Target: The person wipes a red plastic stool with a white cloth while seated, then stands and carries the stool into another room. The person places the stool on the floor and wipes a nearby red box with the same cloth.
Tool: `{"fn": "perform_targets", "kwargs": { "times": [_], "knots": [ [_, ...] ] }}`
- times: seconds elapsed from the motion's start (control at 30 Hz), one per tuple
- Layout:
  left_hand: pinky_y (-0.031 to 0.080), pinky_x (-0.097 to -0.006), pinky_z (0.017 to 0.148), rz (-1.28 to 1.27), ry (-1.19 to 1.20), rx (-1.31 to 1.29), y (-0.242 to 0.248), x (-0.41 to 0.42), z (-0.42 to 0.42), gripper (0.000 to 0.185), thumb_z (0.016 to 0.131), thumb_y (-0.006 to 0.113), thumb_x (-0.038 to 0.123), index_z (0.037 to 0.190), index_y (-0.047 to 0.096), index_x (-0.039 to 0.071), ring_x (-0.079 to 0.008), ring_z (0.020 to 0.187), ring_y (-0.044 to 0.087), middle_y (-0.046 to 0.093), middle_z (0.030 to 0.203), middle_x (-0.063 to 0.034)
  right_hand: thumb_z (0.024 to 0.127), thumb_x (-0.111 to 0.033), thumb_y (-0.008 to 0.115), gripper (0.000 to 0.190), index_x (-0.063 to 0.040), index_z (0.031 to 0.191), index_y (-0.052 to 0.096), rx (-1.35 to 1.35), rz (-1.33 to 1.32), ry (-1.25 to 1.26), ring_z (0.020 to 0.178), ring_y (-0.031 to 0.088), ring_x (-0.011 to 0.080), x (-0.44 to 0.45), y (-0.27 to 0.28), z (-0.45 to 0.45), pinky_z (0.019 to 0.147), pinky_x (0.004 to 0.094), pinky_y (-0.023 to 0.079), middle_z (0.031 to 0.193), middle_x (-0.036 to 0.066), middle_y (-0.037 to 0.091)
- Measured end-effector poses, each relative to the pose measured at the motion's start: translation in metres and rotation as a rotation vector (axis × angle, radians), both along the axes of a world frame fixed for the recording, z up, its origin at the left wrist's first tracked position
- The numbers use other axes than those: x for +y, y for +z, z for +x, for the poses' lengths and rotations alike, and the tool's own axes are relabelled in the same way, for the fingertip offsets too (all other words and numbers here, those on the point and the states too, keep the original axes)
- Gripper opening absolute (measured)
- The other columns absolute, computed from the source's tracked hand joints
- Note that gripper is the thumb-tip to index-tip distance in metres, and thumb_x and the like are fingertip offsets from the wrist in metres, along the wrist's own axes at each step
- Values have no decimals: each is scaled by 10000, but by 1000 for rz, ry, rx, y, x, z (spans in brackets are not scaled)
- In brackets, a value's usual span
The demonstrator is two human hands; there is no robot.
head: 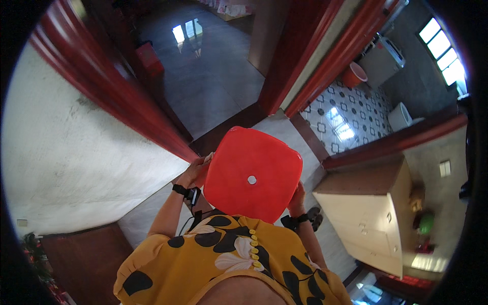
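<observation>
A red plastic stool [253,164] with a round hole in its seat is held in front of my body, seat facing up. On its left side my left hand [196,167] grips the edge, the fingers partly hidden. My right hand [296,199] holds the opposite side, mostly behind the seat rim. Both wrists wear black straps, the left one carrying a small device [193,195]. The stool's legs are largely hidden beneath the seat.
Red door frames [305,80] lead to a grey-floored room and a tiled bathroom with a toilet [399,116], a red bucket [354,75] and a washing machine [381,61]. A cream cabinet [362,225] stands right; a white wall [87,152] is left. Dark shoes [315,218] lie near my right wrist.
</observation>
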State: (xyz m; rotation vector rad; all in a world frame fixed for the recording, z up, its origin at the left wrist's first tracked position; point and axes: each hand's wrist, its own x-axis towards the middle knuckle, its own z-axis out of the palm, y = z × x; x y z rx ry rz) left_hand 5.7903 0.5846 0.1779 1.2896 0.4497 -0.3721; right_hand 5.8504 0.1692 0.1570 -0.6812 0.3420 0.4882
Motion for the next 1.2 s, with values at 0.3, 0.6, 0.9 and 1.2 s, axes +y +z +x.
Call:
{"fn": "perform_targets", "kwargs": {
  "times": [0.3,0.6,0.9,1.2],
  "knots": [
    [438,-294,1027,289,17,-227,-17,52,136,451,1071,541,410,1305,599,29,-114,1116,571,664,1200,-16,1071,-420,435,495,-82,1420,534,-152,-106,55,1233,601,286,62,-32,158,1016,445,513,1393,109,612],
    [502,-404,982,894,190,-125,29,118,231,508,1081,434,442,1426,545,86,-372,1215,621,646,1289,-192,1061,-498,439,552,-107,1444,516,-75,123,349,1283,566,295,181,-8,367,1068,471,471,1443,96,577],
    [497,-411,1011,647,362,-67,-10,197,328,468,1074,466,371,1437,554,89,-322,1239,633,650,1345,-184,1051,-485,463,560,-96,1450,512,-142,-28,560,1268,573,303,279,3,529,1091,463,447,1444,73,578],
    [496,-465,968,760,188,-43,157,319,503,471,1064,448,411,1367,595,82,-388,1163,635,672,1239,-215,1071,-498,422,609,-90,1522,419,-309,-269,452,1373,475,348,374,160,635,1159,518,382,1539,111,478]
  ]
}}
